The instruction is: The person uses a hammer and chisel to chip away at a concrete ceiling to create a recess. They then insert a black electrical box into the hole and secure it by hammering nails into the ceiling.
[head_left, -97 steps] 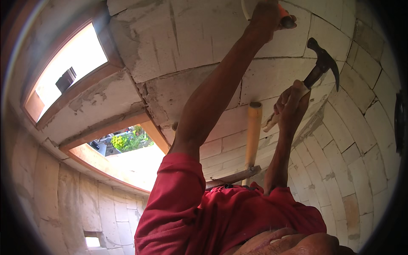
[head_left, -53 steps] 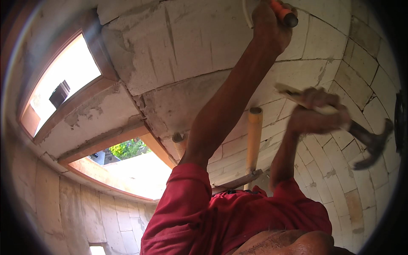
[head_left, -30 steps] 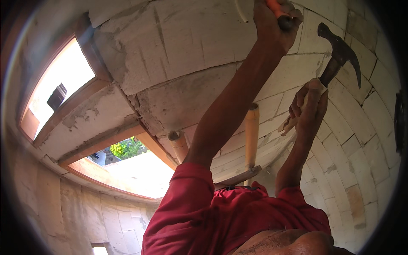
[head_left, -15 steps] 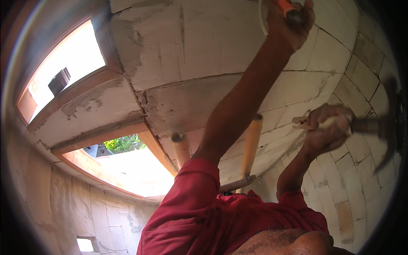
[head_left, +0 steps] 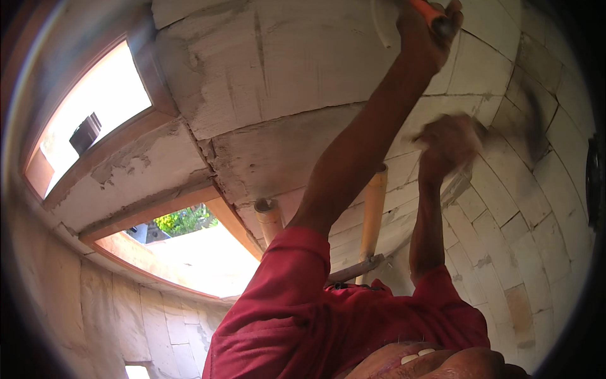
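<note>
My left hand (head_left: 424,41) is raised at the top, its fingers wrapped round an orange-gripped tool (head_left: 427,9) with a dark round butt toward me. The tool's far end is out of the picture, so whether it is a chisel I cannot make out. My right hand (head_left: 449,142) is closed on the handle of a hammer; hand and hammer head (head_left: 535,120) are smeared by motion. The hammer is to the right of and lower than the tool, apart from it. Beside my left wrist hangs a thin pale cable or tube (head_left: 380,26).
A pale block wall (head_left: 284,69) with mortar joints rises before me. Wood-framed openings (head_left: 165,95) are at the left, greenery (head_left: 183,220) showing through the lower one. Two round poles (head_left: 375,205) stand behind my arms, near a short wooden bar (head_left: 353,270).
My right hand and the hammer have swung up and to the left, closer to my left hand. The left hand keeps its hold, almost still. The view has shifted slightly.
</note>
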The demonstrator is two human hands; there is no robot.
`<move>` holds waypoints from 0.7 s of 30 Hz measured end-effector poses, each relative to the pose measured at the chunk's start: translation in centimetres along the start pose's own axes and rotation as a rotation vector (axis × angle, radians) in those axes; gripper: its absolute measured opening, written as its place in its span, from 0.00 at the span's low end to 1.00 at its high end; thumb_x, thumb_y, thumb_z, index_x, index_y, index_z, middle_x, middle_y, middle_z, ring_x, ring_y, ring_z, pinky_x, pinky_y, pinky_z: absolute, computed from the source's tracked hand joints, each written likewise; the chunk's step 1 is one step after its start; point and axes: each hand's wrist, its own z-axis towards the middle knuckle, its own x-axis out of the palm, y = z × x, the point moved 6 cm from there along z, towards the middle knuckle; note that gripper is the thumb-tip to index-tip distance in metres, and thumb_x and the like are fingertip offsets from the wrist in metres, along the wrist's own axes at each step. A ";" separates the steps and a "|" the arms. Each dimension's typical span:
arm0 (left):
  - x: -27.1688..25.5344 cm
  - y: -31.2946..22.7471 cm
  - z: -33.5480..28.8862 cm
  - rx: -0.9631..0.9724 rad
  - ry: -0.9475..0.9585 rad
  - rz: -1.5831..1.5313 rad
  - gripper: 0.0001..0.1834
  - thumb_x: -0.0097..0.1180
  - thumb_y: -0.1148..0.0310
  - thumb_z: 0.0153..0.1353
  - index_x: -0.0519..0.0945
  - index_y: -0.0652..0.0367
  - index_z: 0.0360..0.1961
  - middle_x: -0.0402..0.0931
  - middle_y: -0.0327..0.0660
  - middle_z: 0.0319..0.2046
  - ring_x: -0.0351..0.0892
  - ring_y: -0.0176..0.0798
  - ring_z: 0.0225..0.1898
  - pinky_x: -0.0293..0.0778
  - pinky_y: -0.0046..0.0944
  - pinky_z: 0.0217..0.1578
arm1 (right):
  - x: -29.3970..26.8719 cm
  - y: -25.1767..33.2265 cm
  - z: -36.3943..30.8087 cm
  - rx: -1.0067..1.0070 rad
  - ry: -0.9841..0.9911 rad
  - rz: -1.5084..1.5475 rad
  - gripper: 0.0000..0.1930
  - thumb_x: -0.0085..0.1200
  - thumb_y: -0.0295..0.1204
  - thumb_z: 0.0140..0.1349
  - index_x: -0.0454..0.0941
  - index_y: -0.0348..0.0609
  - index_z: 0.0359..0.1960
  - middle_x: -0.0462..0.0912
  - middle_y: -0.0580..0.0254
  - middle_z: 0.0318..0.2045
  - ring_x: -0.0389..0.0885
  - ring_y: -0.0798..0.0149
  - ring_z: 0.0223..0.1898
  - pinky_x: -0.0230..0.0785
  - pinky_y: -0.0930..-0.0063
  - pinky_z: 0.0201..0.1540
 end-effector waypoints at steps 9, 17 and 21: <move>-4.4 0.6 -7.7 0.435 0.130 1.838 0.27 0.46 0.44 0.71 0.69 0.63 0.42 0.69 0.40 0.18 0.72 0.38 0.14 0.71 0.43 0.18 | -4.7 2.1 -0.9 0.421 -0.009 0.079 0.20 0.49 0.49 0.74 0.65 0.45 0.39 0.60 0.76 0.16 0.58 0.81 0.13 0.51 0.80 0.14; 5.9 -3.2 -12.5 -0.096 0.009 1.047 0.28 0.42 0.42 0.74 0.70 0.60 0.39 0.71 0.41 0.21 0.74 0.39 0.22 0.74 0.44 0.26 | -7.6 1.6 -2.2 0.457 0.002 0.230 0.20 0.47 0.48 0.74 0.63 0.46 0.33 0.62 0.74 0.15 0.59 0.78 0.11 0.53 0.77 0.14; 7.6 -7.0 -8.1 -0.054 0.125 0.777 0.23 0.41 0.47 0.78 0.69 0.59 0.41 0.71 0.42 0.29 0.78 0.45 0.32 0.80 0.47 0.36 | -6.0 2.9 -1.4 0.467 -0.007 0.275 0.20 0.46 0.49 0.75 0.64 0.47 0.32 0.62 0.73 0.14 0.58 0.78 0.10 0.54 0.77 0.13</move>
